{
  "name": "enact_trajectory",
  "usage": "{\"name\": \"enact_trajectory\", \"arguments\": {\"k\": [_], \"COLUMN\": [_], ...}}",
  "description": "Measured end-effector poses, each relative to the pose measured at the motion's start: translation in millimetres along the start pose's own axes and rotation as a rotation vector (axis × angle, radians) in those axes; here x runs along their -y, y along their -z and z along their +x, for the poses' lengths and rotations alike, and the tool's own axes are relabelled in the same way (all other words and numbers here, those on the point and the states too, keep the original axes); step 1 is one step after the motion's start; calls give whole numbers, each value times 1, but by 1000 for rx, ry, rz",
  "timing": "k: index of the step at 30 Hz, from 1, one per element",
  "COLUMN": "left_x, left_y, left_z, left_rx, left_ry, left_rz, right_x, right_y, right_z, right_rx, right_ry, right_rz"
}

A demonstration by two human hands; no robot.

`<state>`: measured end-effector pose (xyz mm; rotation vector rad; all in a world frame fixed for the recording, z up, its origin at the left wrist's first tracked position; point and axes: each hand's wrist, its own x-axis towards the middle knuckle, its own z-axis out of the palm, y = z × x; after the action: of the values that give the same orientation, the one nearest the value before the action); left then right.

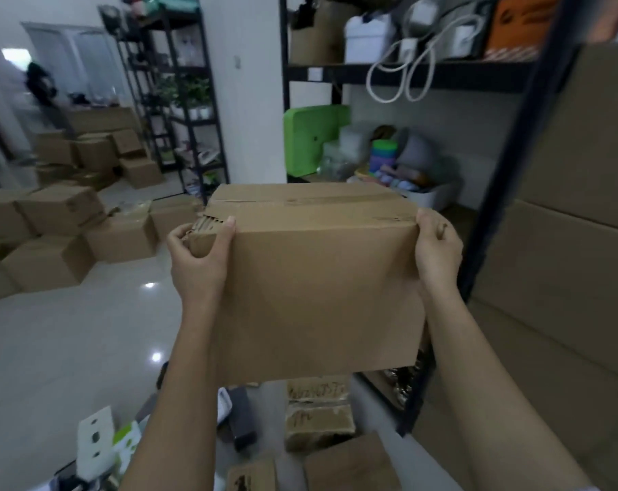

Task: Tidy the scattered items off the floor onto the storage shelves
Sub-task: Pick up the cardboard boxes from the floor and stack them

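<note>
Storeroom, black metal shelving [406, 74] (crammed), stacked cardboard boxes [63, 207] on a tiled floor [70, 349]

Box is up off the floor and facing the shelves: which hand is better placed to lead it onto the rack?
Probably the right hand. It grips the cardboard box at the end nearest the black shelf post, with the shelves ahead and to the right. The left hand grips the torn far corner, on the open-floor side; it would follow.
</note>
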<state>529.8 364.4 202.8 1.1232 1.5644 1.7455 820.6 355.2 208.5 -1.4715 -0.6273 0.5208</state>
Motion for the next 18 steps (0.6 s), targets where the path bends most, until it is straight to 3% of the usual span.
{"name": "enact_trajectory", "arguments": {"k": [10, 18], "left_x": [-73, -121], "left_y": [-56, -71], "left_z": [-85, -139], "left_rx": [301, 632], "left_ry": [-108, -200], "left_rz": [-207, -350], "right_x": [65, 108], "right_y": [169, 263], "right_z": [-41, -106], "right_rx": [-269, -604], "right_ry": [116, 207], "right_rz": [29, 23]}}
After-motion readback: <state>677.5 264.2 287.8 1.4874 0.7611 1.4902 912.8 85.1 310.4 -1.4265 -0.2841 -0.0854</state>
